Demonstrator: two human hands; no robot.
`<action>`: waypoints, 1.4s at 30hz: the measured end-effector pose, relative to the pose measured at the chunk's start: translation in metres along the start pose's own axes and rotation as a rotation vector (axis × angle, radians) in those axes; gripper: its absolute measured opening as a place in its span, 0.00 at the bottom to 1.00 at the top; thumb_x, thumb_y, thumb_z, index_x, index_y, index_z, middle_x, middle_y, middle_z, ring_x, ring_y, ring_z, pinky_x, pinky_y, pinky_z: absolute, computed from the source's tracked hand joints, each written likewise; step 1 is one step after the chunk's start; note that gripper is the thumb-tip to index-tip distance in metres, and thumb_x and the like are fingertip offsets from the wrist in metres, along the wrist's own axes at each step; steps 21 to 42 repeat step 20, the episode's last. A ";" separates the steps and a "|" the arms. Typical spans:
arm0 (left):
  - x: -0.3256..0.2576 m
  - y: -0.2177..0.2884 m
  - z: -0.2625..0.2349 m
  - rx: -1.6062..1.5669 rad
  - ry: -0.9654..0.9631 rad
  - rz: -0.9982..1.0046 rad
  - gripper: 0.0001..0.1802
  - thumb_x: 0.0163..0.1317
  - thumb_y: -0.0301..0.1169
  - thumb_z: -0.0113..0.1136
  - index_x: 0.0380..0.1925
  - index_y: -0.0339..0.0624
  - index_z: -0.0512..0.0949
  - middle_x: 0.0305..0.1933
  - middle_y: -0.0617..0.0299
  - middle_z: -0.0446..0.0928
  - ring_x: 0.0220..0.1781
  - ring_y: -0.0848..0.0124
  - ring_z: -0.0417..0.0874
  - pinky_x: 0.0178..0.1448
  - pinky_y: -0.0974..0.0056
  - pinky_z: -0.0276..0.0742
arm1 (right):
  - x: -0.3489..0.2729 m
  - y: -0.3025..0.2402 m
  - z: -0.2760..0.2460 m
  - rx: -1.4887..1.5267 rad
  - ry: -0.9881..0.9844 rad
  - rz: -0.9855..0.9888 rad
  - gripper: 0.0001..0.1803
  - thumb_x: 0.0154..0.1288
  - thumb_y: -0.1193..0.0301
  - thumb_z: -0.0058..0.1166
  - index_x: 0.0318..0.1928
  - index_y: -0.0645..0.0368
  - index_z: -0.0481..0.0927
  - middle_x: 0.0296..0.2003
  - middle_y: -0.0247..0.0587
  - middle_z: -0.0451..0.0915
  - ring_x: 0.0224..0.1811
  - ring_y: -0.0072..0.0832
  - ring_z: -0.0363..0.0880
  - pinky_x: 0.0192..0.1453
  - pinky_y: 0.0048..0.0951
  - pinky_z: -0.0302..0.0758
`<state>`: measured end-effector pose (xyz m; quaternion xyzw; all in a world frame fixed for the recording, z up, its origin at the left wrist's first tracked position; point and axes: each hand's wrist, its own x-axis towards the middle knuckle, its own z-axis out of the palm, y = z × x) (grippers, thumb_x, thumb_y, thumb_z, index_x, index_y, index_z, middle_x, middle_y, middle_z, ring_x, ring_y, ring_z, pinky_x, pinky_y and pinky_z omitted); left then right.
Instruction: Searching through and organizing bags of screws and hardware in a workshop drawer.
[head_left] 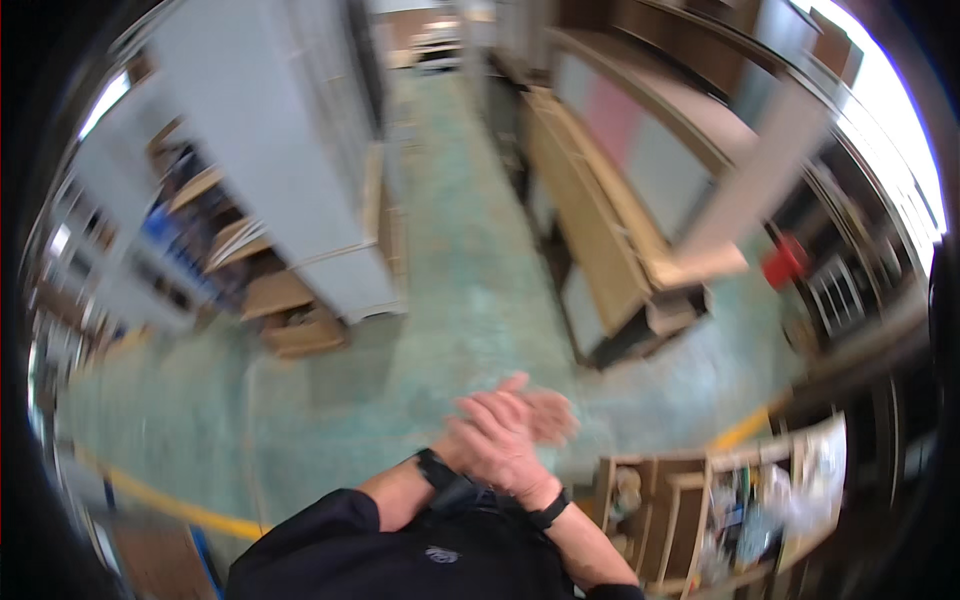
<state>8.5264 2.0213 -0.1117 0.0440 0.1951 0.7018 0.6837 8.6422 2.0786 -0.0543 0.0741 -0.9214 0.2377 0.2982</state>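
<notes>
In front of my chest my two hands touch and cross, blurred by motion. My right hand (497,440) lies over my left hand (550,416), its fingers slightly bent across the back of it. Past the right hand, the fingers of my left hand stretch out to the right, while its palm is hidden underneath. Neither hand shows any object in it. A dark watch (435,468) is on my left wrist and a dark band (549,509) is on my right.
A tall grey cabinet (270,120) with cardboard boxes (300,325) beside it stands left of a green floor aisle (440,200). A long wooden-edged bench (590,210) lines the right. Near right is a wooden shelf unit (685,520) holding bags and bottles; a red bucket-like object (785,262) is farther off.
</notes>
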 end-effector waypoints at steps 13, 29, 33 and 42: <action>-0.101 0.078 0.032 1.544 0.445 0.956 0.26 0.75 0.44 0.57 0.69 0.50 0.71 0.70 0.53 0.69 0.66 0.56 0.76 0.68 0.52 0.73 | 0.031 0.061 0.091 1.522 0.198 1.147 0.27 0.82 0.52 0.40 0.66 0.59 0.73 0.61 0.43 0.78 0.69 0.37 0.72 0.72 0.41 0.69; -0.097 0.085 -0.016 1.933 0.421 1.103 0.20 0.58 0.43 0.61 0.47 0.46 0.81 0.54 0.53 0.78 0.61 0.51 0.75 0.67 0.49 0.71 | 0.103 -0.054 0.070 1.735 -0.032 1.008 0.29 0.83 0.52 0.41 0.71 0.58 0.66 0.70 0.39 0.69 0.74 0.37 0.66 0.77 0.41 0.64; -0.097 0.085 -0.016 1.933 0.421 1.103 0.20 0.58 0.43 0.61 0.47 0.46 0.81 0.54 0.53 0.78 0.61 0.51 0.75 0.67 0.49 0.71 | 0.103 -0.054 0.070 1.735 -0.032 1.008 0.29 0.83 0.52 0.41 0.71 0.58 0.66 0.70 0.39 0.69 0.74 0.37 0.66 0.77 0.41 0.64; -0.097 0.085 -0.016 1.933 0.421 1.103 0.20 0.58 0.43 0.61 0.47 0.46 0.81 0.54 0.53 0.78 0.61 0.51 0.75 0.67 0.49 0.71 | 0.103 -0.054 0.070 1.735 -0.032 1.008 0.29 0.83 0.52 0.41 0.71 0.58 0.66 0.70 0.39 0.69 0.74 0.37 0.66 0.77 0.41 0.64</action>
